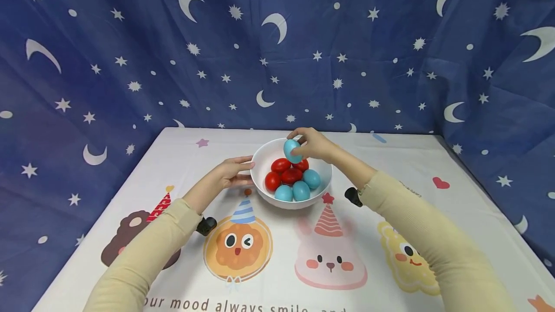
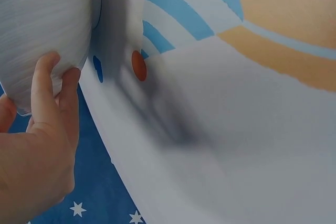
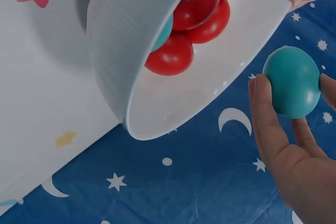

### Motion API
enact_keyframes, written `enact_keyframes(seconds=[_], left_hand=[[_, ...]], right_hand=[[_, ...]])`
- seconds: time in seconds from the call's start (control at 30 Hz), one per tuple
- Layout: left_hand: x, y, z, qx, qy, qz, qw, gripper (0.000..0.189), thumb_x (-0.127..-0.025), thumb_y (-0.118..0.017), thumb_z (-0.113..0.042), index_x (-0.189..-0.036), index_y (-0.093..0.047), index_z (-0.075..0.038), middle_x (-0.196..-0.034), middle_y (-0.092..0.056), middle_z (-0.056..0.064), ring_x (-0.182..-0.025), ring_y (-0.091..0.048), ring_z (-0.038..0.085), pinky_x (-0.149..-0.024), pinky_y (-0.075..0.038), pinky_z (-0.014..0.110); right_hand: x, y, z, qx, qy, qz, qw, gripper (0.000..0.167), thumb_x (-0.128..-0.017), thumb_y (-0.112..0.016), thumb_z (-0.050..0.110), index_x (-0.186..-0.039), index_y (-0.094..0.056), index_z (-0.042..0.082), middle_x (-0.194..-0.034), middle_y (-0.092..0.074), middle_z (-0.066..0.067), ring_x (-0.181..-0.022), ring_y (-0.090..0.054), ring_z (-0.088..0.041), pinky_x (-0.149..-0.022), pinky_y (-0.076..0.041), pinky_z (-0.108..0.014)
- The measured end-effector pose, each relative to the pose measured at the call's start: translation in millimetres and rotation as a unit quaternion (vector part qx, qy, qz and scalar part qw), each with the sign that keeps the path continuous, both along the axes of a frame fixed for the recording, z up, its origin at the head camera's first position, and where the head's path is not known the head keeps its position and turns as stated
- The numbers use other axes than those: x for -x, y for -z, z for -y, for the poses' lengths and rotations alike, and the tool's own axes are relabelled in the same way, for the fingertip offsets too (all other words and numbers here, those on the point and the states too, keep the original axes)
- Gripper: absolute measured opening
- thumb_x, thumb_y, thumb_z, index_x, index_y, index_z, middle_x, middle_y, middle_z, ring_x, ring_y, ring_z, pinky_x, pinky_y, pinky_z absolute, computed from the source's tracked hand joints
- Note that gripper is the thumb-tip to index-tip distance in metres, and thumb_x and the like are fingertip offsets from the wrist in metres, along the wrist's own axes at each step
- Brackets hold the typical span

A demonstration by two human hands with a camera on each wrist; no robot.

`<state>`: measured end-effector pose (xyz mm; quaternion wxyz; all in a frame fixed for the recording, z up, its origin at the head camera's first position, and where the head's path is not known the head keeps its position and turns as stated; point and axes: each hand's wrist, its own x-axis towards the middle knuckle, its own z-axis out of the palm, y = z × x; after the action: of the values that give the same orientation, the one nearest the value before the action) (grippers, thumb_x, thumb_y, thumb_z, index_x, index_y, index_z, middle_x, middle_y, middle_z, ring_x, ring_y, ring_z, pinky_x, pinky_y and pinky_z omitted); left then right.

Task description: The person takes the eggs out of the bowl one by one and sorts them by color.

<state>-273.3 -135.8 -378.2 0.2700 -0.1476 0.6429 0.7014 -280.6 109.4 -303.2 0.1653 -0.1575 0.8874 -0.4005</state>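
Note:
A white bowl (image 1: 263, 157) holds several red eggs (image 1: 292, 175) and three light-blue eggs (image 1: 301, 190). My left hand (image 1: 231, 172) grips the bowl's left side, its thumb at the rim and its fingers against the outer wall; the left wrist view shows the fingertips (image 2: 48, 60) on that wall. Over the far part of the bowl, my right hand (image 1: 315, 145) pinches another light-blue egg (image 1: 292, 151) between thumb and fingers. From the right wrist, this egg (image 3: 292, 82) appears just beyond the bowl's rim.
Under the bowl lies a white tablecloth (image 1: 277, 235) printed with cartoon faces and party hats. Behind the table's far edge hangs a dark blue curtain (image 1: 243, 71) with white moons and stars. A black wrist camera shows at each sleeve.

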Motion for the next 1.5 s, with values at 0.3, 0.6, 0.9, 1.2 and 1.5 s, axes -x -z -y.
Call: enact_keyframes(seconds=[0.3,0.6,0.9,1.2,1.5], left_hand=[[0.7,-1.3,0.4,-0.002,0.004,-0.003,1.0000,0.054,-0.097,-0.053,-0.013,-0.147,-0.034,-0.019,-0.148,-0.035,0.015,-0.105,-0.058,0.025,-0.074,-0.062,0.026],[-2.3,0.7,-1.7,-0.001,0.000,-0.009,1.0000,0.054,-0.096,-0.054,-0.011,-0.147,-0.035,-0.016,-0.148,-0.035,0.017,-0.113,-0.058,0.029,-0.072,-0.062,0.026],[0.4,2.3,-2.9,-0.009,0.004,-0.011,0.9999,0.054,-0.096,-0.053,-0.010,-0.147,-0.034,-0.016,-0.148,-0.034,0.017,-0.128,-0.047,0.034,-0.076,-0.061,0.028],[0.2,3.2,0.6,-0.022,0.001,-0.011,0.9997,0.056,-0.095,-0.052,-0.008,-0.147,-0.032,-0.012,-0.147,-0.036,0.016,-0.121,-0.051,0.034,-0.081,-0.060,0.031],[-2.1,1.3,-1.5,-0.029,-0.017,0.001,0.9994,0.057,-0.094,-0.053,-0.006,-0.147,-0.033,-0.012,-0.150,-0.031,0.017,-0.134,-0.038,0.039,-0.081,-0.059,0.033]], right_hand=[[-7.9,-10.5,-16.8,0.018,0.005,-0.027,0.9995,0.046,-0.086,-0.063,0.008,-0.130,-0.053,0.003,-0.127,-0.055,-0.023,-0.109,-0.058,-0.035,-0.088,-0.058,-0.043],[-12.7,-9.7,-39.8,0.041,0.039,-0.023,0.9982,0.046,-0.086,-0.062,0.008,-0.131,-0.051,0.005,-0.123,-0.057,-0.023,-0.105,-0.059,-0.033,-0.088,-0.059,-0.042],[-13.1,-3.1,-68.8,0.050,0.056,-0.029,0.9968,0.045,-0.088,-0.061,0.007,-0.131,-0.050,0.002,-0.125,-0.054,-0.026,-0.111,-0.056,-0.037,-0.091,-0.057,-0.046],[-3.0,8.8,-88.1,0.038,0.076,-0.030,0.9960,0.047,-0.088,-0.063,0.011,-0.132,-0.050,0.002,-0.127,-0.053,-0.027,-0.112,-0.056,-0.039,-0.089,-0.058,-0.042],[8.5,22.4,-104.9,0.017,0.105,-0.007,0.9943,0.051,-0.089,-0.062,0.014,-0.135,-0.046,0.000,-0.128,-0.050,-0.029,-0.111,-0.056,-0.039,-0.092,-0.057,-0.043]])
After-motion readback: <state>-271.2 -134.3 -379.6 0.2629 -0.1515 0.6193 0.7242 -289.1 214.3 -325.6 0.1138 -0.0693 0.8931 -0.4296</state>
